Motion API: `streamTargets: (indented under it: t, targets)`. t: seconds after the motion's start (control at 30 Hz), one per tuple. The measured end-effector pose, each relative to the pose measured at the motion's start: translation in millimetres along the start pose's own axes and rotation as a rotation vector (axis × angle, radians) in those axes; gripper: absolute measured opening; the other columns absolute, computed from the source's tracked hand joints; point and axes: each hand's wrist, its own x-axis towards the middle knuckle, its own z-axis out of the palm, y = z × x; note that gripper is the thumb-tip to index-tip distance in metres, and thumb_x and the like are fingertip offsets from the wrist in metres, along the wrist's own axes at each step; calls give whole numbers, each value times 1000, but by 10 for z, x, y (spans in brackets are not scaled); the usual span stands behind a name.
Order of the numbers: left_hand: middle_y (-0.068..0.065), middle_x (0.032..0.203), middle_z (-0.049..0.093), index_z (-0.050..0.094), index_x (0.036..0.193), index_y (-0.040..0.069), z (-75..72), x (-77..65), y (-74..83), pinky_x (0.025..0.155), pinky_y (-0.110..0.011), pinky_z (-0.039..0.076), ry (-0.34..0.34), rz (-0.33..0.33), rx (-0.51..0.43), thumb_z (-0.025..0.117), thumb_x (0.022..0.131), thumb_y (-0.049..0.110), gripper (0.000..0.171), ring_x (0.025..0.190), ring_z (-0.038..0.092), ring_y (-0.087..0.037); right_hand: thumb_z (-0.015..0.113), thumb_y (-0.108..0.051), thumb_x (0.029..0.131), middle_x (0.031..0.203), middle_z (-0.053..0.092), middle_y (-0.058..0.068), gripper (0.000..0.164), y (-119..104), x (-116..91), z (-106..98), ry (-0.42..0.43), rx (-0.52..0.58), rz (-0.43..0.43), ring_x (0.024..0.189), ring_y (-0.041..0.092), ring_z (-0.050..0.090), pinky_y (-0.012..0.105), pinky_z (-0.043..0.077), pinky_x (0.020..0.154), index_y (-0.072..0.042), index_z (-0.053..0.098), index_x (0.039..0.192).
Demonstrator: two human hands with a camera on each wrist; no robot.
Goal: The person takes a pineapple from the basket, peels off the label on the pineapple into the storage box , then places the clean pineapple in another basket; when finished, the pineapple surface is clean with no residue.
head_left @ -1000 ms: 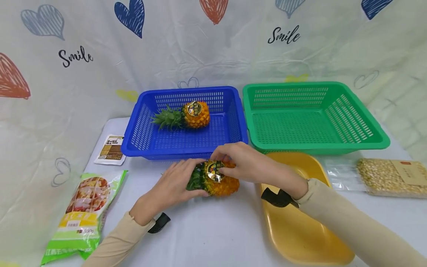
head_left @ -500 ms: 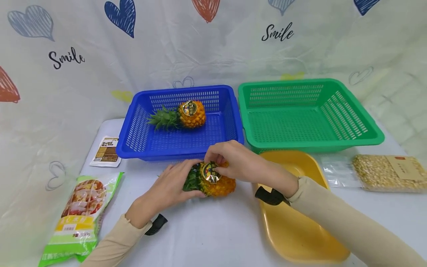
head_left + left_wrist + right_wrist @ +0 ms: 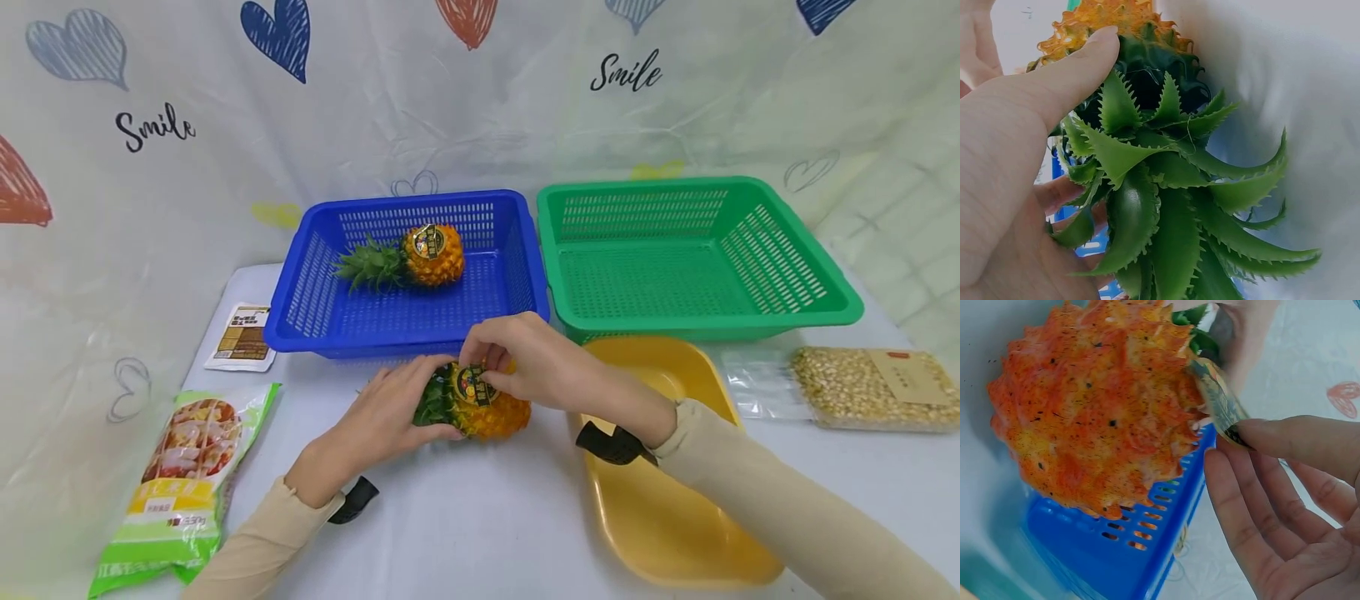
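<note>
A small orange pineapple [image 3: 504,418] lies on its side on the white table, its leafy crown to the left. My left hand [image 3: 378,421] grips it where crown and fruit meet; in the left wrist view the thumb presses the fruit above the spiky green leaves [image 3: 1172,225]. On top of the fruit is a round black-and-gold sticker [image 3: 468,387]. My right hand [image 3: 542,362] pinches the sticker's edge. In the right wrist view the sticker [image 3: 1219,400] stands partly away from the orange skin, between thumb and finger.
Behind the hands, a blue basket [image 3: 405,343] holds another stickered pineapple [image 3: 437,260]. Beside it are a green basket [image 3: 712,323] and a yellow tray [image 3: 675,533], under the right forearm. A green food bag [image 3: 176,492] and small packet [image 3: 243,337] lie left, a grain bag [image 3: 862,387] right.
The head view has shifted slightly, moving the whole scene a little left. Both hands keep their places on the pineapple and its sticker, with only slight movement of the right fingers.
</note>
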Motion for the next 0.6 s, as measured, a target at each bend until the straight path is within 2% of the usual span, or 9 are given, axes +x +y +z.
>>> streamTargets:
  t: [0.2, 0.47, 0.6]
  targets:
    - [-11, 153, 54, 43, 156, 13, 8, 21, -20, 113, -68, 36, 9, 27, 14, 86, 85, 48, 91, 142, 49, -34, 74, 13, 87, 99, 74, 3, 24, 32, -91, -85, 9, 43, -2, 88, 13, 68, 27, 60, 80, -4, 74, 103]
    - [-10, 154, 53, 43, 157, 12, 9, 10, -31, 115, -67, 35, 15, 35, 14, 86, 85, 49, 92, 143, 48, -33, 76, 9, 89, 98, 73, -2, 24, 102, -306, -273, 35, 46, 44, 88, 12, 67, 36, 60, 81, -9, 74, 105]
    - [-10, 155, 52, 44, 156, 12, -2, -2, -33, 116, -68, 33, 10, 28, 9, 85, 85, 50, 91, 144, 48, -33, 77, 6, 90, 96, 71, -4, 24, 124, -410, -368, 49, 54, 61, 88, 12, 66, 35, 60, 81, -11, 74, 106]
